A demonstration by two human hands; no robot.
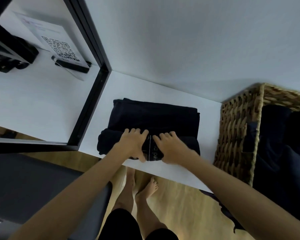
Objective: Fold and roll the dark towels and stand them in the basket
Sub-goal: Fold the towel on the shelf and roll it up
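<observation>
Dark towel (152, 116): it is lying folded on the white table (189, 172), near the front edge; the near end is sitting as a thick roll, the far part is lying flat.
Left hand (133, 144): it is resting on top of the roll, fingers curling over it, thumb tucking under the near side — holding the roll.
Right hand (171, 148): it is lying just beside the left hand, fingers bending over the roll in the same grip.
Towel band: a pale stripe with small lettering is showing between the two hands; I cannot read it.
Basket (239, 129): woven, standing on the table to the right of the towel, apart from it — dark towels (284, 153) are sitting inside.
Mirror (42, 94): black frame, leaning at the left and reflecting a QR-code sign (59, 49).
Floor (177, 201): wooden; the person's bare feet are standing below the table edge.
</observation>
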